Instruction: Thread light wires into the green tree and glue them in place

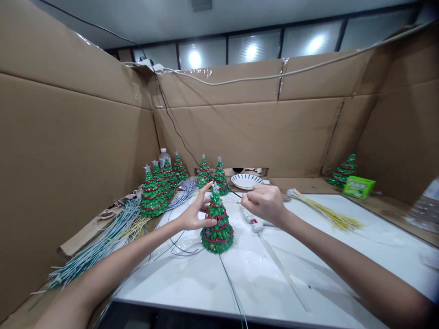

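A small green Christmas tree with red garland and a clear star stands upright on the white board. My left hand is around its left side, thumb across the front and index finger up beside the star. To the right of the tree, my right hand is closed and raised above the board. A thin dark tip shows at its left side; what the fingers hold is mostly hidden. Below that hand lies a white glue gun with a red switch and a long clear glue stick. Thin wires run from under the tree.
Several finished-looking trees stand at the back left beside bundles of teal-white wires. Behind are a patterned plate and cardboard walls. Yellow wires, a green box and another tree are on the right.
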Available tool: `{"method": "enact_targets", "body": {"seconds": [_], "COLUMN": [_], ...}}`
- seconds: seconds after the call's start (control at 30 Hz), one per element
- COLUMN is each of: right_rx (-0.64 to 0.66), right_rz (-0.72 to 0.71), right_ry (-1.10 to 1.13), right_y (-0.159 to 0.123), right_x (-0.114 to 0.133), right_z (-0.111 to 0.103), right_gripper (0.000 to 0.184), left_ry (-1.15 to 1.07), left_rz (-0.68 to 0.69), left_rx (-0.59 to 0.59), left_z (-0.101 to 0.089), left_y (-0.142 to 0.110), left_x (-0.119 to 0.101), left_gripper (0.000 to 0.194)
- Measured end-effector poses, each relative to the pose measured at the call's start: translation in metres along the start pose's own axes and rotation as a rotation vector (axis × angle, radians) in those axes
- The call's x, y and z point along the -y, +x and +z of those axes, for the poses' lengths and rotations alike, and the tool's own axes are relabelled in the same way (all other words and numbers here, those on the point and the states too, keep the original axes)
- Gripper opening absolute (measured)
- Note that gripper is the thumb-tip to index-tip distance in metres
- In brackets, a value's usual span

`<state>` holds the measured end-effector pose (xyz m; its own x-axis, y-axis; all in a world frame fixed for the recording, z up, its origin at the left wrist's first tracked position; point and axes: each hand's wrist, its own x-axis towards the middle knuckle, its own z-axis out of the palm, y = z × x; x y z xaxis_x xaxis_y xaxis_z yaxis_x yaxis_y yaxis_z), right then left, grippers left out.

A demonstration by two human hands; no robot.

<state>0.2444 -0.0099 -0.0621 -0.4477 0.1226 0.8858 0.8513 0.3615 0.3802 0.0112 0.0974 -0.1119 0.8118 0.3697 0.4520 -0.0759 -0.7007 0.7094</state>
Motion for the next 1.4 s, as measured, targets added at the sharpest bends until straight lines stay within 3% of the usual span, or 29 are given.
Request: {"method": "enact_targets", "body": {"seconds": [0.73, 1.4], "right_rx": [0.007, -0.020], "right_rz": [-0.007, -0.166], "right_ry": [-0.006, -0.093], "right_y": [0.001, 0.004], "right_x": [0.001, -0.001], "right_z": [-0.002, -0.010], "right_gripper": [0.042, 0.039], "left_ry": [-0.011, 0.027], "left_rz": [0.000, -0.015], "left_rx": [0.002, -0.022], "left_z": [0.000, -0.001], "left_y": [0.000, -0.001], "left_x": [-0.002, -0.001], "left_gripper": [0.106, 0.108]}}
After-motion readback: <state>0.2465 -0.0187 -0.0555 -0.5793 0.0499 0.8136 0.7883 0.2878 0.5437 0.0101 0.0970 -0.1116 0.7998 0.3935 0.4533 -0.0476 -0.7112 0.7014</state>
